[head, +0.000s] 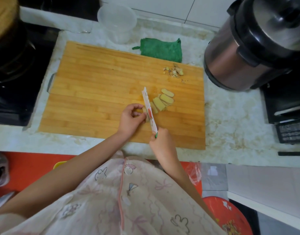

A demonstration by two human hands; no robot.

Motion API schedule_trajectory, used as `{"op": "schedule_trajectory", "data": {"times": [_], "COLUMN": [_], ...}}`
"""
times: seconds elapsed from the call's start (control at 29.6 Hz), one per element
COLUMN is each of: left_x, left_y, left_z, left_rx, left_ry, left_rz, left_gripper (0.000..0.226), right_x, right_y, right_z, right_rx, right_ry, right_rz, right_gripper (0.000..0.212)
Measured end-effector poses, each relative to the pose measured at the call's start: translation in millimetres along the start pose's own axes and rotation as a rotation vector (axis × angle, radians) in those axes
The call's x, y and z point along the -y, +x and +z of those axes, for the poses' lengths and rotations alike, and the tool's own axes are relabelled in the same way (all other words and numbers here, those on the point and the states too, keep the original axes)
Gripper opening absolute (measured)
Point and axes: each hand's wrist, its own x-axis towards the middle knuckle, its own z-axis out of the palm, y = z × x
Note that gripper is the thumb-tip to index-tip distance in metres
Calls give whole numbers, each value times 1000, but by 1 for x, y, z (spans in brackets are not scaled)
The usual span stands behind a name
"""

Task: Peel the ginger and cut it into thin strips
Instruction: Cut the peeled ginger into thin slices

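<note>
While the left hand (131,118) curls its fingers onto the uncut ginger piece (147,119), most of that piece is hidden behind the fingers and the blade of the knife (148,107). The right hand (160,141) grips the knife's green handle, of which only a sliver shows. Both hands sit toward 5 o'clock on the cutting board (95,82). Ginger slices (163,100) fan out just beside the blade toward 2 o'clock, and peel scraps (173,71) lie near the board's 1 o'clock corner. On the bench (230,116), a green cloth (161,50) lies at the board's far edge. A pressure cooker (247,48) at 2 o'clock is cut off by the frame.
</note>
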Motion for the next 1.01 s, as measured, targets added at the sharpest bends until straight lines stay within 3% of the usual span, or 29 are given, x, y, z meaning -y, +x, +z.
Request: {"op": "schedule_trajectory", "data": {"times": [0.64,1.01], "left_x": [-2,-1], "left_y": [3,0], "left_z": [1,-1], "left_rx": [9,3], "left_ry": [-18,-12], "left_rz": [-57,-57], "left_gripper": [23,22], "right_x": [6,7], "right_y": [10,1], "right_z": [-5,-2], "right_rx": [40,20], "right_ry": [7,29], "right_rz": [20,23], "right_gripper": [7,13]}}
